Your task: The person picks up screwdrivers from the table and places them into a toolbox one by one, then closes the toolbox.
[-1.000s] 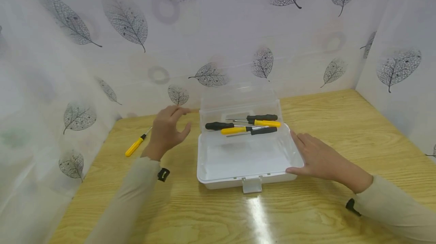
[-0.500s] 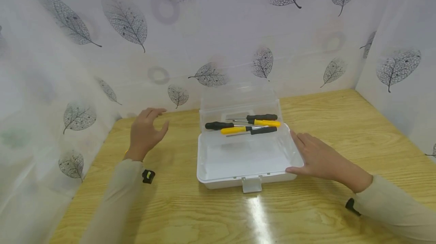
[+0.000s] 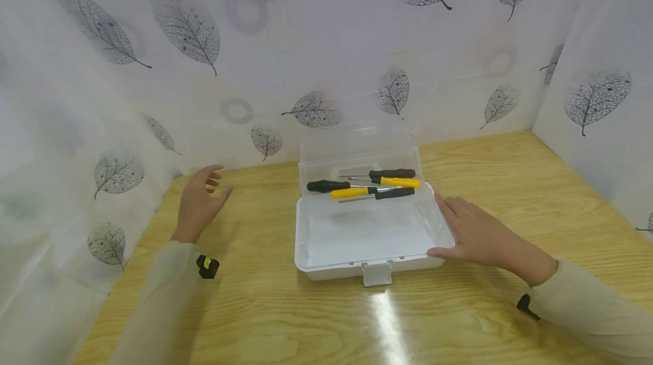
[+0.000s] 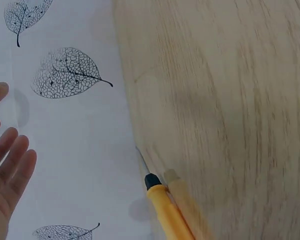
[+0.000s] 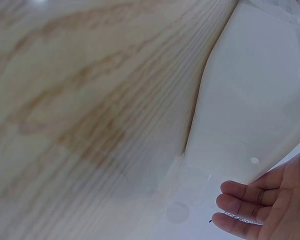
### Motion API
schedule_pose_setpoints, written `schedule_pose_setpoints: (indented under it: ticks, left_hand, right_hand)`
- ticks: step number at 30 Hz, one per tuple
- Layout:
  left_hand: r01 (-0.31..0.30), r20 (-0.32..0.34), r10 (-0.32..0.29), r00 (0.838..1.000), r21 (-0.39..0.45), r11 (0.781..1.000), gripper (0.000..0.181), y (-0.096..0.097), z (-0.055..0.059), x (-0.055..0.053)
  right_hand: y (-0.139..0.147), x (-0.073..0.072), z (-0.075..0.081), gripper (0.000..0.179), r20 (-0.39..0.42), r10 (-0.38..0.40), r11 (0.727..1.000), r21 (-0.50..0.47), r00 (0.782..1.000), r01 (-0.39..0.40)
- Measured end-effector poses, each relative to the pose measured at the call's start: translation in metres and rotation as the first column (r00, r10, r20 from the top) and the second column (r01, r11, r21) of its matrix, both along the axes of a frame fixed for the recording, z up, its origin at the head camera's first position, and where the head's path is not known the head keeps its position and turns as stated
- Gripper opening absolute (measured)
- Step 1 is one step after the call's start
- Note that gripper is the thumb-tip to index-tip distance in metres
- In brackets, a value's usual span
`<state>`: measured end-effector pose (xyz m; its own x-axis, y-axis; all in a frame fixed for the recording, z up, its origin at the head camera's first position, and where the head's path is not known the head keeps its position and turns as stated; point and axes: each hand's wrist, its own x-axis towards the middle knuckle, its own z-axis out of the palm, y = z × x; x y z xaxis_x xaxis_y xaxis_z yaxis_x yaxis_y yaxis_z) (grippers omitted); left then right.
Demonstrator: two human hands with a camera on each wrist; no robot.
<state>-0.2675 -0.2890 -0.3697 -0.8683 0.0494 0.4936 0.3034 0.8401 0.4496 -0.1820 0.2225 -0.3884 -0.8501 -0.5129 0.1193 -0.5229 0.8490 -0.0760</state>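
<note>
Resting along the right side of the white box (image 3: 331, 273), center-right in the head view, the right hand (image 3: 474, 234) had its thumb on the front corner and its fingers extended, likely steadying it; light pressure seemed enough. The left hand (image 3: 199, 203), at left, hung above the tabletop (image 3: 270, 319) with thumb and fingers spread, holding nothing. A yellow screwdriver (image 4: 167, 212) lay at the left wrist view's bottom center, apart from its fingers; a good pickup probably called for lowering the hand and pinching mid-handle. Five other screwdrivers (image 3: 395, 193) lay in the open lid (image 3: 359, 156), mid-frame in the head view.
</note>
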Motion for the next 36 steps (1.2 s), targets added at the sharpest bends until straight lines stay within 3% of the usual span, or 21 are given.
schedule_pose_setpoints:
  ticks: [9, 15, 27, 36]
  left_hand:
    - [-0.077, 0.158, 0.060, 0.986, 0.109, 0.991, 0.053, -0.019, -0.011, 0.004]
    - [-0.139, 0.268, 0.095, 0.959, 0.147, 0.979, 0.054, -0.032, -0.016, 0.008]
    - [-0.127, 0.367, 0.073, 0.927, 0.125, 0.984, 0.061, -0.047, -0.023, 0.010]
    - [-0.116, 0.419, 0.088, 0.904, 0.042, 0.992, 0.060, -0.056, -0.029, 0.006]
  right_hand:
    - [0.000, 0.000, 0.000, 0.110, 0.004, -0.001, 1.000, 0.002, 1.000, 0.001]
    - [-0.001, 0.000, 0.000, 0.112, 0.012, -0.003, 1.000, 0.001, 1.000, 0.003]
    - [0.000, -0.001, -0.001, 0.112, 0.004, 0.001, 1.000, 0.005, 1.000, -0.001]
    - [0.000, -0.001, -0.001, 0.112, 0.002, 0.001, 1.000, 0.006, 1.000, -0.001]
